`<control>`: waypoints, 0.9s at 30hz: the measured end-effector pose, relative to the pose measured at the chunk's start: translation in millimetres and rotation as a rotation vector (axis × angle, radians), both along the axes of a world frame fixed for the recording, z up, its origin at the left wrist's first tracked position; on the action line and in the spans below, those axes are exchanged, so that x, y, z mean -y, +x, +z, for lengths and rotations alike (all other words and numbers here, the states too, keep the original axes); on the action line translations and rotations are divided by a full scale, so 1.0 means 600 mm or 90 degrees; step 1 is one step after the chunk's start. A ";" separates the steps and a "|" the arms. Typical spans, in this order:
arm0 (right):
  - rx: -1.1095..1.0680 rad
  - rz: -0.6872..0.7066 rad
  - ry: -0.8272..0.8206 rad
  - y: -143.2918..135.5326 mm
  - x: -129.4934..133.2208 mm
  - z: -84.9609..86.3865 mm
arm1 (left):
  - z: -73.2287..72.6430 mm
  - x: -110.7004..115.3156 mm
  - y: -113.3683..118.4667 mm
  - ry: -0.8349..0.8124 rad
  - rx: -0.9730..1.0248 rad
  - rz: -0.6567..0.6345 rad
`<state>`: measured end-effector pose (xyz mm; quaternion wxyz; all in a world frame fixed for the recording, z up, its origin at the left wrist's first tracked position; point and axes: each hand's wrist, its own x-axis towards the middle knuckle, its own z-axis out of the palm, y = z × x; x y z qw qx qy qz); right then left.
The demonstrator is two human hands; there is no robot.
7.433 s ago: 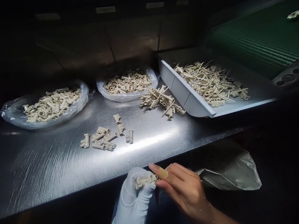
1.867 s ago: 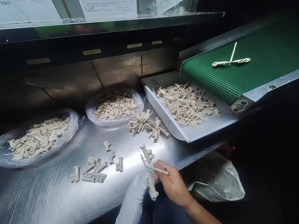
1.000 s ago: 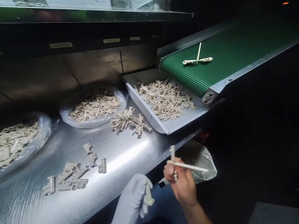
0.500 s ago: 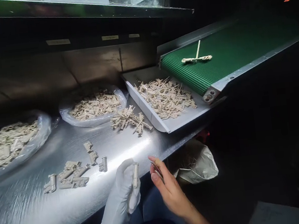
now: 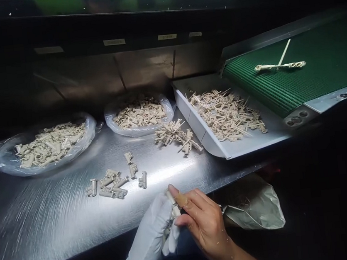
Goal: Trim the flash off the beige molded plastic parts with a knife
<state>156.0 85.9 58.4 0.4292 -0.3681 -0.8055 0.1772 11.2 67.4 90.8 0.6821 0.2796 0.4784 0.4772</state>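
My left hand (image 5: 156, 226), in a white glove, is closed around a beige plastic part (image 5: 174, 208) at the front edge of the metal table. My bare right hand (image 5: 204, 222) meets it from the right. Its thumb and a finger with a tan covering press at the part, and the other fingers are curled. Anything else inside the right hand is hidden. Several loose beige parts (image 5: 112, 183) lie on the table to the left, and a small pile of parts with thin sticks (image 5: 177, 136) sits beyond my hands.
Two clear plastic bags (image 5: 90, 133) (image 5: 169, 107) hold many parts. A grey tray (image 5: 207, 136) of parts stands below a green conveyor belt (image 5: 269, 90), which carries a branched piece (image 5: 297, 65). An open bag (image 5: 272, 208) hangs below the table edge.
The view has turned left, so the scene sits further right. My right hand has come in against the part in my left hand, and the thin metallic tool it held no longer shows clearly.
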 end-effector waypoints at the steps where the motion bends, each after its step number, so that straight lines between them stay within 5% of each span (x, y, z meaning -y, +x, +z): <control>1: 0.001 0.000 0.004 0.000 0.001 0.001 | -0.002 0.002 0.000 -0.005 -0.001 -0.008; 8: 0.013 0.001 -0.016 0.002 0.006 0.002 | -0.022 0.006 0.003 0.005 -0.029 0.015; 18: 0.044 0.011 0.055 0.001 -0.005 -0.005 | -0.020 0.014 -0.008 -0.038 -0.012 -0.002; 27: -0.108 -0.032 -0.122 0.019 -0.013 -0.011 | -0.054 0.017 -0.019 -0.095 0.103 -0.009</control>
